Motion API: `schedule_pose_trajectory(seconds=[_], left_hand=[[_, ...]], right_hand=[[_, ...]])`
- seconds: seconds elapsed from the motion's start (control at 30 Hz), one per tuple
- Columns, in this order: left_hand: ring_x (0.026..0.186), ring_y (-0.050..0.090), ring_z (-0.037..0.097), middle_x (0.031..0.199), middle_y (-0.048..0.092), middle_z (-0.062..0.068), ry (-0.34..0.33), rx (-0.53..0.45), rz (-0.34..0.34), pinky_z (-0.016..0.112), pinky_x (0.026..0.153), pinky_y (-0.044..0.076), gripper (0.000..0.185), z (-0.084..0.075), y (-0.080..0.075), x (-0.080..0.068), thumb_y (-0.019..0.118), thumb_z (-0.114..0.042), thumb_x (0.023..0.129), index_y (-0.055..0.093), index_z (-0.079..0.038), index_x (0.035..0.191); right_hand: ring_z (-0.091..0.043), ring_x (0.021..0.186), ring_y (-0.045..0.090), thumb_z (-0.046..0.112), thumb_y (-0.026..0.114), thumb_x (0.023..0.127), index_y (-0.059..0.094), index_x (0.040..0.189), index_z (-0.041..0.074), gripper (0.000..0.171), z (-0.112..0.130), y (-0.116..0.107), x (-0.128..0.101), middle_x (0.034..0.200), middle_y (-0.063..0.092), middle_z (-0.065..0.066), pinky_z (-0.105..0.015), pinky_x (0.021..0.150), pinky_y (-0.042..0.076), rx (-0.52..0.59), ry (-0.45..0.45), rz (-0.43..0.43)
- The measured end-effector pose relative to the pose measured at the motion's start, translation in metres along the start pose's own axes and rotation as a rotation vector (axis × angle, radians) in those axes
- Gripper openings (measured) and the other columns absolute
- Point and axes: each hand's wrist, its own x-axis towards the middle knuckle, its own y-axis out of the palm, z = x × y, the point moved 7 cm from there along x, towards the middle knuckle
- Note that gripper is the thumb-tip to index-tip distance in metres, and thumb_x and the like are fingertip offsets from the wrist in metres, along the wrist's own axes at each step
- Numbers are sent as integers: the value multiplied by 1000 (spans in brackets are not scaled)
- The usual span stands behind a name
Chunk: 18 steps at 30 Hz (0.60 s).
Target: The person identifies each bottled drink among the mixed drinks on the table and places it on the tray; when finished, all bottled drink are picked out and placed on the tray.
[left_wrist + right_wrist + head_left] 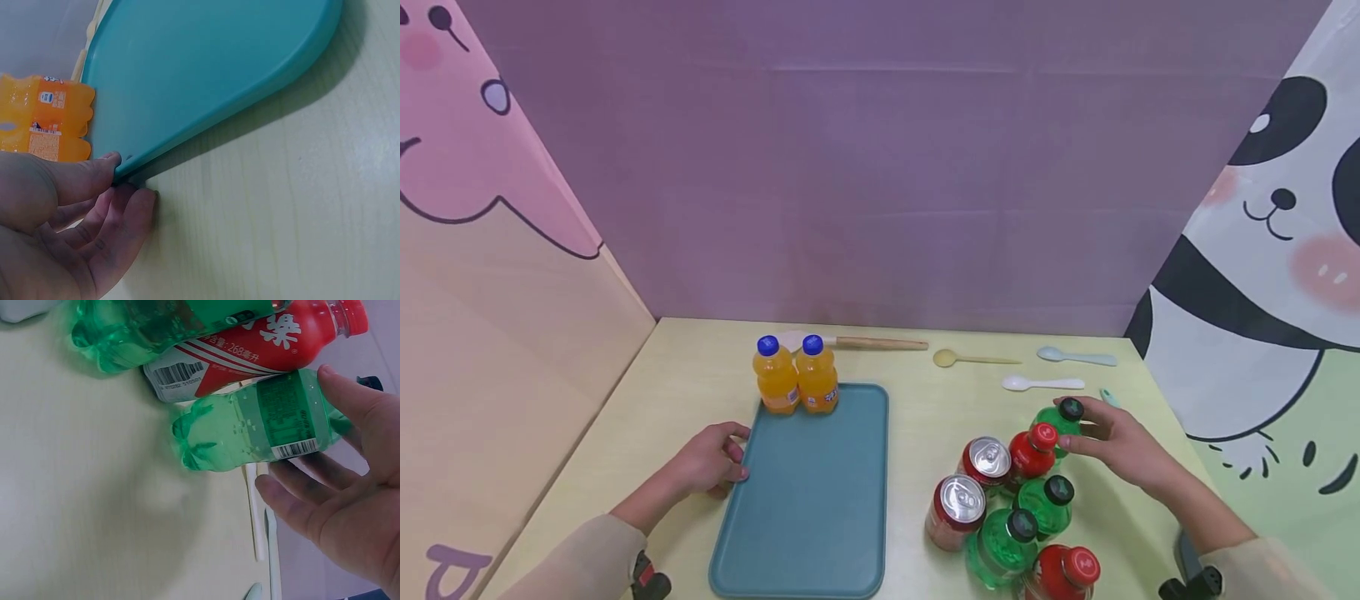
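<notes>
Two forearms in beige sleeves [583, 560] reach in over the desk [917, 575], the left slanting inward to the right, the right slanting inward to the left. Between them lies a blue-green tray [808, 508], its long axis running away from the person. To its right, nearest, stands a red-capped bottle [1060, 575]; just beyond it are a green bottle [1000, 546] and a silver-topped can [955, 512], then another green bottle [1047, 504], all upright.

The left hand [713, 458] grips the tray's left rim, thumb on top and the other fingers bent beneath. A second can [987, 461] and a smaller-looking red bottle [1032, 452] stand farther in on the right. Beside that red bottle, the right hand [1108, 437] holds the farthest green bottle [1057, 423] near its shoulder, thumb on one side, bent fingers on the other. That bottle's long axis is upright, black cap up, about parallel to the red bottle; whether its base touches the desk I cannot tell.

Two orange bottles [777, 383], blue caps up, stand side by side at the tray's far left corner. Past everything lie spoons [1045, 383] and a wooden-handled utensil [883, 342], lengthwise across the desk, before a purple backdrop [895, 183].
</notes>
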Motion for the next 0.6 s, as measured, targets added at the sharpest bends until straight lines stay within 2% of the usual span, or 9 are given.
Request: schedule_pose_trajectory(seconds=[0.17,0.3,0.43,0.6], left_hand=[[79,59,25,101,56,15,-4,5,-4,36,63,62,60,2,0,-1,72,7,88,45,7,142],[80,59,25,101,55,15,-9,3,-7,36,64,62,59,3,0,-1,72,6,89,45,6,142],[81,59,25,101,55,14,-9,7,-11,36,64,62,60,3,1,-1,72,5,89,45,5,142],[81,58,25,101,55,14,-13,12,-15,35,64,62,60,3,2,0,72,5,89,45,5,143]], right_hand=[[-49,119,63,27,77,93,56,144,5,59,0,0,-2,136,62,-22,-36,86,61,-31,-29,-51],[-46,115,67,27,80,90,60,140,6,57,-5,-1,-3,132,65,-21,-28,80,61,-27,-9,-101],[-44,112,69,25,81,90,61,137,5,55,-5,-2,-3,129,65,-21,-29,76,62,-5,-12,-124],[-41,109,71,24,80,90,59,138,4,56,-1,-3,-4,129,63,-23,-33,75,63,23,-17,-108]])
